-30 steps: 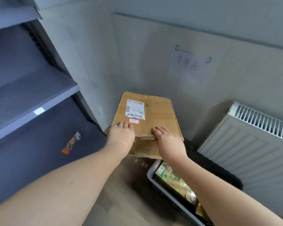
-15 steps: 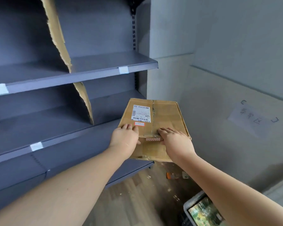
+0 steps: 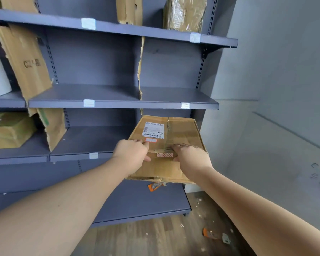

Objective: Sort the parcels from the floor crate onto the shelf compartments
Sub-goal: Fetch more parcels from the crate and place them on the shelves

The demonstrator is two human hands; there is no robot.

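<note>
Cardboard parcel (image 3: 181,133) hangs in front of the shelf (image 3: 122,104), just under its middle board, right end, not yet set in. Left hand (image 3: 132,154) & right hand (image 3: 191,159) both clamp the near edge, fingers curled over the top. Looks stiff but crumpled, prob. light-ish. Best gripped wide near both corners, kept flat.

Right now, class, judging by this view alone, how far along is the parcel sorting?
Done: a wrapped parcel sits on the top shelf and a brown parcel in a lower left compartment. In hand: the left hand and right hand grip a flat cardboard parcel, not yet set down. Left: placing it; the crate is out of view.
</note>
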